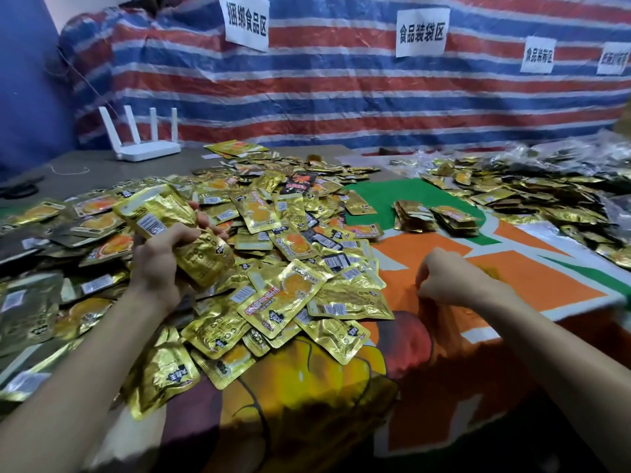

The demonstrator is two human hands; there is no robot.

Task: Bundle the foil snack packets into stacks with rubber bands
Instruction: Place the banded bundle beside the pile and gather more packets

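Note:
A big heap of gold foil snack packets (280,254) covers the left and middle of the table. My left hand (164,261) is raised over the heap and grips a stack of gold packets (170,230), held tilted with barcodes facing up. My right hand (447,278) rests on the orange part of the cloth to the right of the heap, fingers curled and pinched at the cloth surface; whether they hold a rubber band I cannot tell. Two finished bundles (437,218) lie further back on the green and orange cloth.
A colourful printed cloth (512,268) covers the table. More gold and dark packets (546,192) are piled at the far right. A white router (143,145) with antennas stands at the back left. A striped tarp with paper signs (421,32) forms the back wall.

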